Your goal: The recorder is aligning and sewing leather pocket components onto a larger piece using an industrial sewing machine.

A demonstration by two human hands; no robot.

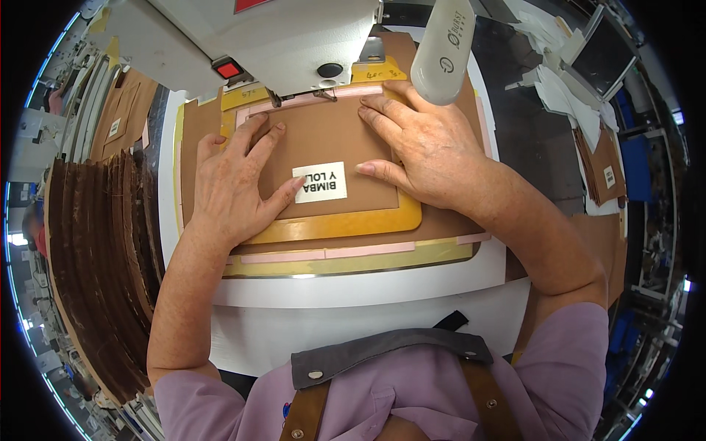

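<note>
A flat brown panel point(316, 136) with a white printed label point(332, 189) lies inside a yellow frame point(346, 223) with rounded corners. Both rest on a larger brown piece point(450, 224) over a yellow-edged board point(353, 263) lined with pink strips. My left hand point(232, 180) is spread over the left side of the panel and frame, its thumb touching the label's left edge. Across from it, my right hand point(430, 143) lies with fingers apart on the right side, fingertips near the far edge. Neither hand grips anything visible.
A white sewing machine head point(294, 44) with a red switch point(229, 69) overhangs the far edge. Beside it hangs a white rounded cover point(446, 51). A tall row of brown sheets point(103, 250) stands left. At right are brown pieces point(597, 165), papers and a dark screen point(603, 55).
</note>
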